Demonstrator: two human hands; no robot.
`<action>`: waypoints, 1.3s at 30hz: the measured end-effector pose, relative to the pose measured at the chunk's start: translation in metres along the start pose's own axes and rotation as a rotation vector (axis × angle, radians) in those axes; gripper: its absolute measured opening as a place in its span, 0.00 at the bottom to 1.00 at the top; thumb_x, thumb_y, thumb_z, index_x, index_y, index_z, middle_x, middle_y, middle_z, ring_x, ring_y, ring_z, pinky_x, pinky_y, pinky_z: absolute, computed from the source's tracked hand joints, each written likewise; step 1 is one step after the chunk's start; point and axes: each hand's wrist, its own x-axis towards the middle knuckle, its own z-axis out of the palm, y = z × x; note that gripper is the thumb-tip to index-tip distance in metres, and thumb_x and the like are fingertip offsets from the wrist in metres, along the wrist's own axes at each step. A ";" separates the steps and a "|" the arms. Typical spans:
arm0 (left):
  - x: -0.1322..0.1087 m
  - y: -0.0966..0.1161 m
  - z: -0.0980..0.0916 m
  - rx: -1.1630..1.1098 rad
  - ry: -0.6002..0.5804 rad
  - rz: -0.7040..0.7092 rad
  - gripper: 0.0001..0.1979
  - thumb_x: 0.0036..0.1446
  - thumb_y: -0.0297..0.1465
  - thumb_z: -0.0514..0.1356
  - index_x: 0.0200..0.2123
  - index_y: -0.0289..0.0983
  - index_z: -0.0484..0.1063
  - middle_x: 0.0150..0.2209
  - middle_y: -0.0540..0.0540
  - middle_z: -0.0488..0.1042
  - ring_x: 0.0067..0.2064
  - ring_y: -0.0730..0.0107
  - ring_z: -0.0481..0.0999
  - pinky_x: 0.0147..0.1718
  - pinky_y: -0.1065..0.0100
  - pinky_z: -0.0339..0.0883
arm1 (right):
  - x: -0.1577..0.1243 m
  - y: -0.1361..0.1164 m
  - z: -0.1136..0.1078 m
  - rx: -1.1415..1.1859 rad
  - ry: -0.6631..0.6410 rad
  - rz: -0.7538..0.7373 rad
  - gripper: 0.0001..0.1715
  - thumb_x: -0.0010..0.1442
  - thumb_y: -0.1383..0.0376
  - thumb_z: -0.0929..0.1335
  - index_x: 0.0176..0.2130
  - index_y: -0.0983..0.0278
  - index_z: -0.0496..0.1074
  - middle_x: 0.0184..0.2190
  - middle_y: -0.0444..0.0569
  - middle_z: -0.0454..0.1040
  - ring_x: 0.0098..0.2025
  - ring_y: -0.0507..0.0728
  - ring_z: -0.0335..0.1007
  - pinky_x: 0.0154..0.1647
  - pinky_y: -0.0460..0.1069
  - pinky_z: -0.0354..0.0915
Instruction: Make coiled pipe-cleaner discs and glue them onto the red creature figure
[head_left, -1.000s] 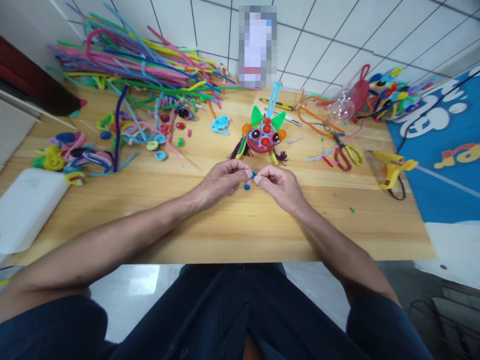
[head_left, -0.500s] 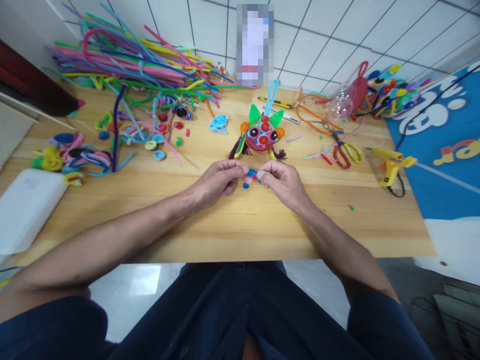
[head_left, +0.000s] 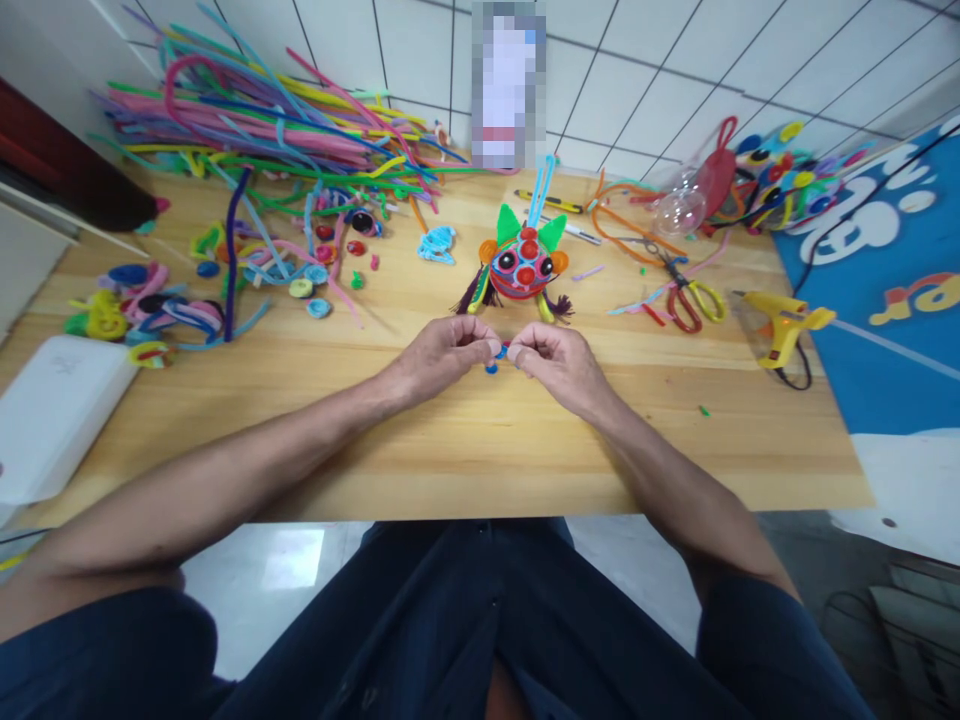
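Observation:
Thumb and fingers of my left hand (head_left: 452, 356) pinch a small blue piece (head_left: 503, 350), perhaps coiled pipe cleaner, with a bit of pink-red at its top. From the other side, my right hand (head_left: 556, 362) is closed at the same piece, thumb against fingers. Most of the piece is hidden by the fingertips. Just below them a small blue disc (head_left: 491, 368) lies on the wooden table (head_left: 450, 450). Beyond my hands sits a colourful animal head (head_left: 520, 273) with green ears, red knobs, black eyes and dark tassels.
Bundled pipe cleaners (head_left: 247, 130) fill the back left, with loose coils (head_left: 319, 308) in front. A white box-like object (head_left: 64, 415) stands at the left edge. Scissors (head_left: 686, 295), a yellow glue gun (head_left: 784, 325) and a utility knife (head_left: 551, 202) lie to the right and behind.
My fingertips have drawn closer together, and less of the blue piece shows between them. The things on the table stay where they were.

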 end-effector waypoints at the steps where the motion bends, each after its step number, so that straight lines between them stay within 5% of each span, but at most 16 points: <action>1: 0.000 -0.003 0.002 -0.027 0.018 -0.001 0.10 0.54 0.36 0.68 0.32 0.35 0.75 0.22 0.53 0.70 0.22 0.78 0.59 0.23 0.72 0.52 | 0.000 0.001 0.001 0.008 -0.001 -0.005 0.12 0.58 0.57 0.69 0.30 0.62 0.72 0.24 0.41 0.69 0.26 0.50 0.61 0.28 0.48 0.56; 7: 0.002 -0.012 0.006 -0.216 0.017 -0.040 0.14 0.53 0.40 0.70 0.33 0.36 0.73 0.25 0.52 0.72 0.20 0.80 0.57 0.19 0.73 0.49 | 0.001 0.002 0.002 -0.010 0.013 -0.020 0.12 0.59 0.57 0.68 0.29 0.62 0.71 0.23 0.40 0.67 0.26 0.50 0.60 0.29 0.48 0.56; 13: 0.001 -0.002 -0.001 -0.071 -0.062 -0.002 0.13 0.54 0.38 0.70 0.35 0.36 0.76 0.24 0.53 0.72 0.21 0.80 0.58 0.20 0.73 0.50 | 0.002 0.000 -0.004 -0.030 0.023 -0.019 0.11 0.58 0.57 0.68 0.29 0.61 0.71 0.22 0.40 0.67 0.25 0.51 0.59 0.28 0.48 0.54; 19: -0.001 0.000 0.000 0.007 -0.039 0.052 0.11 0.54 0.37 0.69 0.30 0.35 0.76 0.20 0.54 0.68 0.21 0.79 0.57 0.22 0.72 0.50 | 0.003 0.000 -0.004 -0.002 -0.018 0.006 0.10 0.56 0.59 0.68 0.29 0.62 0.72 0.22 0.41 0.69 0.25 0.51 0.62 0.28 0.48 0.57; 26: -0.004 0.001 0.010 -0.204 0.046 -0.013 0.13 0.51 0.38 0.71 0.31 0.36 0.75 0.27 0.50 0.77 0.19 0.82 0.58 0.18 0.73 0.49 | 0.004 -0.007 -0.021 0.090 -0.097 0.018 0.10 0.55 0.57 0.70 0.31 0.63 0.74 0.23 0.41 0.71 0.25 0.51 0.64 0.29 0.47 0.60; 29: -0.006 0.007 0.012 -0.243 0.102 -0.030 0.14 0.49 0.38 0.73 0.30 0.35 0.75 0.28 0.49 0.78 0.18 0.83 0.57 0.17 0.73 0.48 | 0.001 -0.002 -0.055 -0.047 0.053 0.018 0.12 0.56 0.56 0.71 0.32 0.63 0.75 0.24 0.43 0.73 0.27 0.52 0.66 0.30 0.48 0.61; 35: -0.004 0.014 0.024 -0.237 0.096 -0.047 0.13 0.50 0.37 0.72 0.29 0.34 0.76 0.29 0.47 0.80 0.18 0.84 0.57 0.16 0.73 0.48 | -0.013 0.041 -0.145 -0.535 0.596 0.195 0.10 0.57 0.59 0.71 0.32 0.63 0.77 0.29 0.48 0.78 0.34 0.58 0.72 0.38 0.52 0.63; 39: 0.005 0.013 0.045 -0.264 0.067 -0.012 0.12 0.50 0.36 0.71 0.30 0.34 0.75 0.29 0.48 0.79 0.18 0.83 0.58 0.16 0.74 0.49 | -0.018 0.068 -0.175 -0.753 0.757 0.325 0.09 0.59 0.60 0.70 0.36 0.64 0.78 0.36 0.55 0.82 0.42 0.64 0.76 0.45 0.55 0.67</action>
